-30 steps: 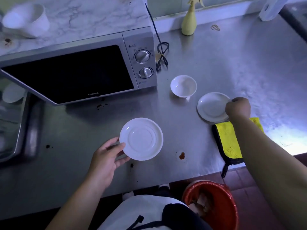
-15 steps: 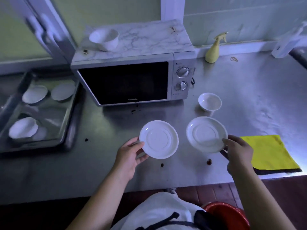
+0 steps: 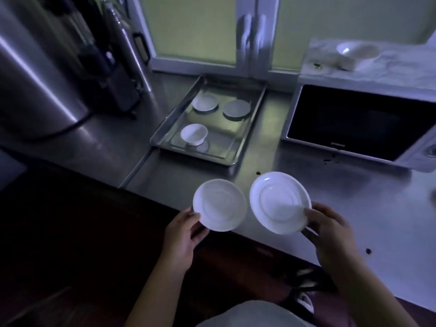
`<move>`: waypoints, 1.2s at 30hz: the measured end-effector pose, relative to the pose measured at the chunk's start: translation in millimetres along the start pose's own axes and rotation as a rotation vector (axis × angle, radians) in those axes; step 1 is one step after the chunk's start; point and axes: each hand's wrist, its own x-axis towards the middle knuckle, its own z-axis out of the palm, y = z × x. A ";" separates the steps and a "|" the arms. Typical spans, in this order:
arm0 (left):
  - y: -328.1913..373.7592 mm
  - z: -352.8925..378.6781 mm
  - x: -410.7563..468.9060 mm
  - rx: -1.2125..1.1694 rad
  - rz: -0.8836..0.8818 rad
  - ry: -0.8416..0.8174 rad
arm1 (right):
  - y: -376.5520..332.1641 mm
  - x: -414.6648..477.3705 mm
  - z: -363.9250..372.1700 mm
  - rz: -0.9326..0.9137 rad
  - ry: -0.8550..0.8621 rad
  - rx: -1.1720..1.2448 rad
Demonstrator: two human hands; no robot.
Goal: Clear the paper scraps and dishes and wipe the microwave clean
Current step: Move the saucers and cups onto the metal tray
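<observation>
The left hand (image 3: 182, 234) pinches a white saucer (image 3: 220, 205) by its near rim, thumb on top, fingers curled beneath; the right hand (image 3: 330, 230) grips a second saucer (image 3: 280, 202) the same way. Both saucers are held just beside each other over the counter's (image 3: 354, 208) near edge. Half a second ago they hung in front of the microwave (image 3: 358, 123); now they are left of it, nearer the steel tray (image 3: 245, 128), and the yellow cloth and small cup have left the view. The tray sits toward the counter's far edge, holding two plates (image 3: 205, 102) and a cup (image 3: 194, 135). A bowl (image 3: 356, 54) rests on the microwave's top.
</observation>
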 end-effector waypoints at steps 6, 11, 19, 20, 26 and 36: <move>16.4 -54.4 7.6 -0.122 0.013 0.053 | 0.7 -9.8 79.7 0.019 -0.116 -0.125; 34.6 -59.3 31.0 -0.170 0.005 0.037 | 4.5 18.6 139.8 0.021 -0.220 -0.213; 119.9 -71.9 107.4 -0.077 0.004 0.072 | 12.7 83.1 272.2 0.074 -0.385 -0.186; 133.4 -70.7 118.1 -0.051 0.009 0.059 | 10.8 91.4 284.7 0.071 -0.418 -0.186; 176.1 -50.3 186.2 0.120 -0.016 0.022 | 4.0 139.0 314.4 0.122 -0.464 -0.130; 183.7 5.4 246.3 0.386 -0.033 -0.150 | -4.2 188.9 284.6 0.121 -0.312 -0.137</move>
